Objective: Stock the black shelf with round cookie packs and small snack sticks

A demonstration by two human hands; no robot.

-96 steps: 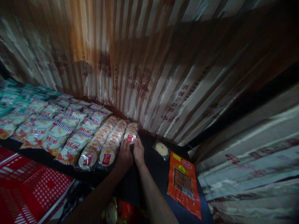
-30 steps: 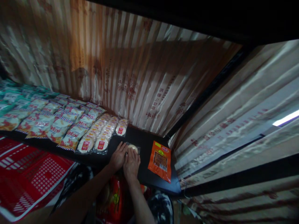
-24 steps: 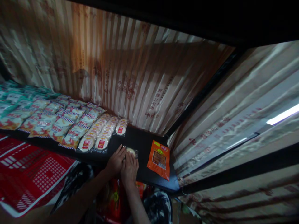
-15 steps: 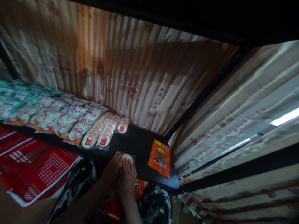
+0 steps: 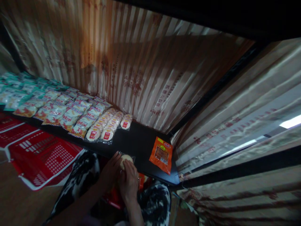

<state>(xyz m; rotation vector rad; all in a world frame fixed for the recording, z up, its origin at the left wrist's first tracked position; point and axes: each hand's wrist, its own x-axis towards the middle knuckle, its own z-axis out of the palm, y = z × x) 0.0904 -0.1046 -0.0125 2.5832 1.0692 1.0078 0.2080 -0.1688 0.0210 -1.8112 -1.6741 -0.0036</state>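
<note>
Near the front edge of the black shelf point(image 5: 138, 142), both my hands hold a clear-wrapped pack of round, pale crackers point(image 5: 126, 158). My left hand point(image 5: 112, 167) grips its left side, fingers pressed along the wrapper. From the right and front, my right hand point(image 5: 129, 180) closes its fingers over the pack; the thumbs are hard to make out. Similar cracker packs point(image 5: 107, 133) with red labels lie in rows on the shelf just beyond. To the right of my hands, an orange snack bag point(image 5: 161, 153) lies flat on the shelf.
Blue-white snack bags point(image 5: 76, 122) and green ones point(image 5: 21, 91) fill the shelf's left end. A red basket point(image 5: 51, 157) stands lower left. Another red container point(image 5: 115, 201), with orange packets, sits between my knees. Striped sheeting point(image 5: 131, 72) hangs behind the shelf.
The view has shifted slightly. My hands stay on the cracker pack at the shelf's front edge, and more of its pale face now shows between my fingers.
</note>
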